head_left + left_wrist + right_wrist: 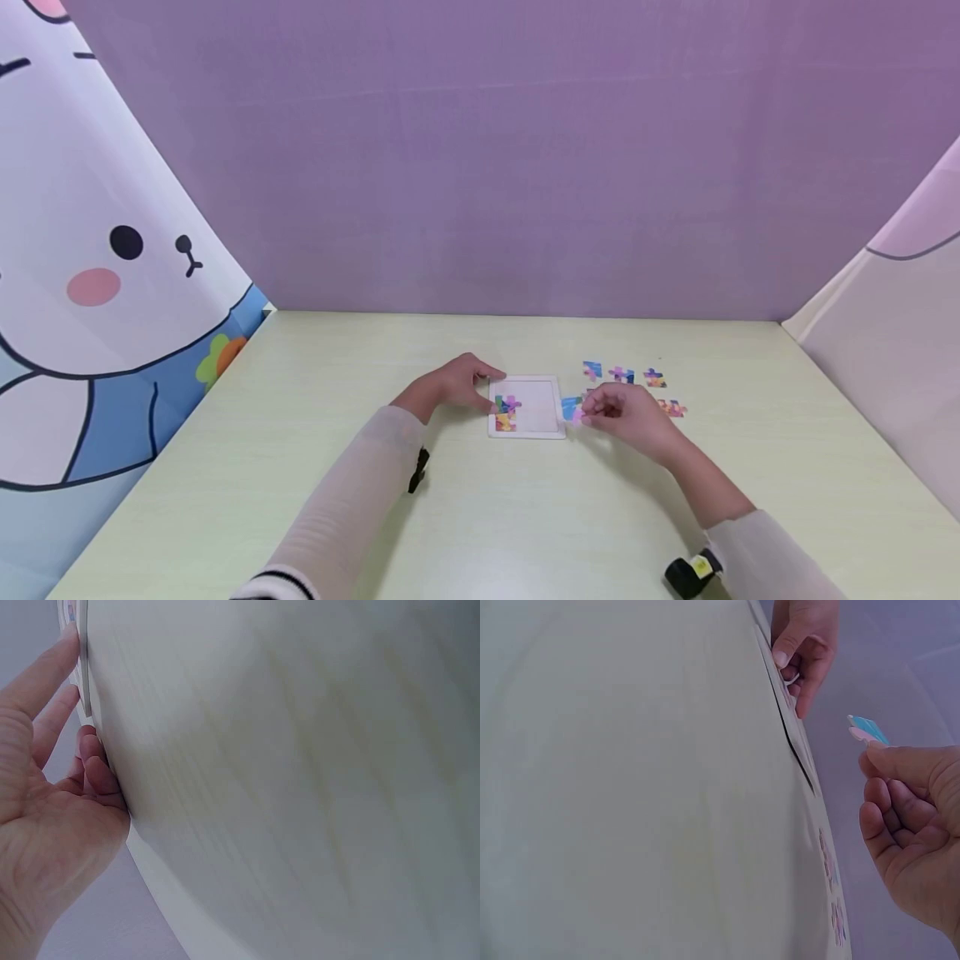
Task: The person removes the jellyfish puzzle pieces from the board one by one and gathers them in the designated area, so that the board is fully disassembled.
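A white puzzle tray (542, 406) lies on the table with a few coloured pieces (506, 412) fitted at its left side. My left hand (489, 388) rests at the tray's left edge. Its straight index finger (52, 664) touches the tray rim (84, 675), and the thumb lies beside the fitted pieces. Just right of the tray, my right hand (588, 412) pinches a pink and blue puzzle piece (573, 410) between thumb and fingertips, a little above the table. The right wrist view shows that piece (868, 730) sticking out of my right hand (881, 754), with my left hand (804, 645) beyond.
Several loose puzzle pieces lie right of the tray: a blue one (592, 369), a pink one (621, 374), an orange one (654, 378) and another (672, 407). The pale green table (480, 517) is walled by purple and cartoon-printed screens.
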Tool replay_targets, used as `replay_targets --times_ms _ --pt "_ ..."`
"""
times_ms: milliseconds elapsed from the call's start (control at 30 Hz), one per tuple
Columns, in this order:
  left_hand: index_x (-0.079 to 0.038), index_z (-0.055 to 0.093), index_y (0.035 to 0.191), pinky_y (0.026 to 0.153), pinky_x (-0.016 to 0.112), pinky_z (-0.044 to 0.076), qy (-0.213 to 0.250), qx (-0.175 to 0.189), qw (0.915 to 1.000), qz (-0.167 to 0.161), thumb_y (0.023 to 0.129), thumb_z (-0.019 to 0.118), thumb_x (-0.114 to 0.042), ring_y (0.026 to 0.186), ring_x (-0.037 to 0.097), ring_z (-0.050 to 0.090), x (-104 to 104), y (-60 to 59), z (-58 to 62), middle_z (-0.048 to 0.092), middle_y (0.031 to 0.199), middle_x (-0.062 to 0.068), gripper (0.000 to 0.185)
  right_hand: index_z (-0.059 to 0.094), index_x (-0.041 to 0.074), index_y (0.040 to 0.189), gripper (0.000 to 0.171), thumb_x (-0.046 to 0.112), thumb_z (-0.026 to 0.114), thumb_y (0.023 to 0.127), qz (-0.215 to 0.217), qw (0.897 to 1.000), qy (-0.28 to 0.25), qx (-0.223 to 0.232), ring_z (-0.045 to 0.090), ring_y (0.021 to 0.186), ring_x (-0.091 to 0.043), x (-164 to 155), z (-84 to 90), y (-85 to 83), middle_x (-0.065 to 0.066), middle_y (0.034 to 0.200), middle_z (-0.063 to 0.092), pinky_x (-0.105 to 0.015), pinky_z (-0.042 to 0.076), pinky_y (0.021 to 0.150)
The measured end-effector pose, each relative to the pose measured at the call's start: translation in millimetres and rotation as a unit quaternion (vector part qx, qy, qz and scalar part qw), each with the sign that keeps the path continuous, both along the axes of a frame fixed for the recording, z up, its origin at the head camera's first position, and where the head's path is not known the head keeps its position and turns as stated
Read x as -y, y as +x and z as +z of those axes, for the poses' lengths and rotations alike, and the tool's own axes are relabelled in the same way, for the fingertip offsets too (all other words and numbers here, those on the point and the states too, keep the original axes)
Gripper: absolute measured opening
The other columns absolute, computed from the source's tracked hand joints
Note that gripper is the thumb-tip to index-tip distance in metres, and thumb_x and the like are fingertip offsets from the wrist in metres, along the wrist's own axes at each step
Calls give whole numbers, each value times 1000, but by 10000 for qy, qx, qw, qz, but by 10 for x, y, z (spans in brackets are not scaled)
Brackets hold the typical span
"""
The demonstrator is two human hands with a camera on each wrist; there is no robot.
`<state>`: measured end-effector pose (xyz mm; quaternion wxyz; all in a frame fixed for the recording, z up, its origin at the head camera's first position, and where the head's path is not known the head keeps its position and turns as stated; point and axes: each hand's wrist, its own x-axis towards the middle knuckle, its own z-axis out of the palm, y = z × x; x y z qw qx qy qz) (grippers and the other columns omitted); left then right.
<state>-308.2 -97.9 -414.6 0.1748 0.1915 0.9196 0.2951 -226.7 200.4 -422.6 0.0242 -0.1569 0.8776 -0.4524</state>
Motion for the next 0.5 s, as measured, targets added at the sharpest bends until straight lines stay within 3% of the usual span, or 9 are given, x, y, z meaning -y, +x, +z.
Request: replay_targets --times_ms 500 --pt "-20 63 133 92 33 42 -6 41 9999 100 78 84 -19 100 18 44 -18 -56 -23 50 115 2 59 69 9 90 10 2 73 85 104 9991 256 316 59 79 -21 -326 -26 -11 -2 85 65 -26 53 68"
